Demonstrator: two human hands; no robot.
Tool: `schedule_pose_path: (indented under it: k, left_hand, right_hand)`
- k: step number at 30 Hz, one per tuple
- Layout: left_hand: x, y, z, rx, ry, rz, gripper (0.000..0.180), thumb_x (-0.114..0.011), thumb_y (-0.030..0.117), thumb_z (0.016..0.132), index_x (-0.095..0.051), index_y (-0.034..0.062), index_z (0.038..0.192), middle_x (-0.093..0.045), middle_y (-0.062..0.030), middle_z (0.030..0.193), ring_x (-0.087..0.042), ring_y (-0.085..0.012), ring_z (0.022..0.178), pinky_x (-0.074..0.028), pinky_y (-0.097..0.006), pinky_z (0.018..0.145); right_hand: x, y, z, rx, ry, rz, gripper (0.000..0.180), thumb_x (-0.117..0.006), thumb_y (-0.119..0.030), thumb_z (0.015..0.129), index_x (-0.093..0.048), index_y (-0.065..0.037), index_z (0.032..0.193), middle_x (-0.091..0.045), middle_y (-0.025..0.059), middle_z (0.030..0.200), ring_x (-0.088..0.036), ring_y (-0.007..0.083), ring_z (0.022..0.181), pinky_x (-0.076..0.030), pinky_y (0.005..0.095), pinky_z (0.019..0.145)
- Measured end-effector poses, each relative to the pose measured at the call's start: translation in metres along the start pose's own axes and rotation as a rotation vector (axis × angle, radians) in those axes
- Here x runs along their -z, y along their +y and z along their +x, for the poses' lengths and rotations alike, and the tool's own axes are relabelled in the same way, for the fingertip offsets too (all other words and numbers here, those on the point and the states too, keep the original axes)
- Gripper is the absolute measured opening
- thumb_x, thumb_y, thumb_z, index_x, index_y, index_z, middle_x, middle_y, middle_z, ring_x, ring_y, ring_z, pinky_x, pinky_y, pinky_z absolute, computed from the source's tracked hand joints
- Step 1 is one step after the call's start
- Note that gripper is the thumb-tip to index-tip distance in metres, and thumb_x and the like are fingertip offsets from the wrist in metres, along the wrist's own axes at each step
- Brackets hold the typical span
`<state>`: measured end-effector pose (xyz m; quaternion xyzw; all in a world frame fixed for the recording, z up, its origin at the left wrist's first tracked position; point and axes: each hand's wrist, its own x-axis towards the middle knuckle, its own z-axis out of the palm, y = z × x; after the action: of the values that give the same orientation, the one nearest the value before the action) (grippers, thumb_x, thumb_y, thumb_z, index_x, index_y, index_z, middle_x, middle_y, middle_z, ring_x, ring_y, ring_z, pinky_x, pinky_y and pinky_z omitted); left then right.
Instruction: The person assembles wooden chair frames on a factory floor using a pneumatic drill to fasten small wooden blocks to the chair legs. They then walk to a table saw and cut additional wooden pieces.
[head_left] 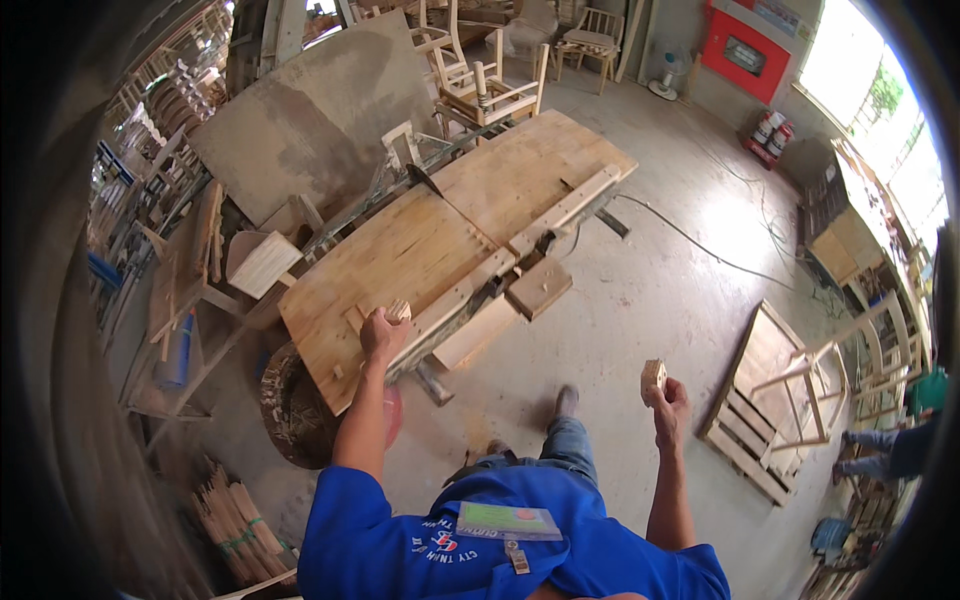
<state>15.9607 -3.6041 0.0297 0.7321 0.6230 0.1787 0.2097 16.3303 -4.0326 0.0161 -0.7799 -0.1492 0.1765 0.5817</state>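
My left hand (pixel 381 334) is over the near left part of a wooden-topped saw bench (pixel 390 245), closed round a small wooden block (pixel 399 309). A thin wood strip (pixel 355 318) lies beside that hand on the bench top. Out to the right, above the floor, my right hand (pixel 672 402) grips another small wooden block (pixel 653 376), which shows dark spots like holes on its face. A dark curved blade or guard (pixel 424 181) stands up at the bench's far edge, by a slot across the top.
Below the bench's left end sits a round tub (pixel 285 420) with wood scraps. A wooden pallet (pixel 745 430) with a chair frame (pixel 815 390) is at the right. A cable (pixel 690 238) crosses the floor. Chair frames (pixel 490 90) stand behind the bench. Another person (pixel 890 455) is at far right.
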Motion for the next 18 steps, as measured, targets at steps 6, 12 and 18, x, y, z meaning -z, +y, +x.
schedule_pose_path:
  k: [6,12,18]
  left_hand:
    - [-0.078,0.047,0.09,0.019,0.114,0.175,0.046,-0.074,0.037,0.074,-0.069,-0.0003,0.1,-0.072,-0.025,0.102,-0.069,-0.0408,0.101,-0.053,-0.049,0.091]
    - [-0.122,0.087,0.152,0.242,-0.006,0.289,0.044,-0.078,0.036,0.075,-0.068,0.0013,0.1,-0.072,-0.0241,0.1,-0.069,-0.0429,0.098,-0.054,-0.05,0.086]
    - [-0.138,0.12,0.188,0.386,0.001,0.302,0.053,-0.078,0.037,0.077,-0.067,0.0006,0.114,-0.071,-0.0254,0.108,-0.067,-0.0425,0.105,-0.052,-0.051,0.093]
  right_hand:
    - [-0.115,-0.052,0.242,0.279,-0.168,-0.168,0.047,-0.079,-0.029,0.086,-0.066,0.003,0.117,-0.072,0.0099,0.099,-0.066,0.0173,0.086,-0.054,0.0332,0.081]
    - [-0.266,-0.114,0.477,0.512,-0.314,-0.48,0.051,-0.077,-0.037,0.082,-0.067,0.0,0.116,-0.072,0.0213,0.106,-0.067,0.0387,0.103,-0.052,0.0479,0.092]
    - [-0.37,-0.092,0.629,0.615,-0.36,-0.821,0.055,-0.075,-0.035,0.077,-0.065,-0.007,0.124,-0.07,0.0164,0.111,-0.063,0.0356,0.112,-0.043,0.0494,0.101]
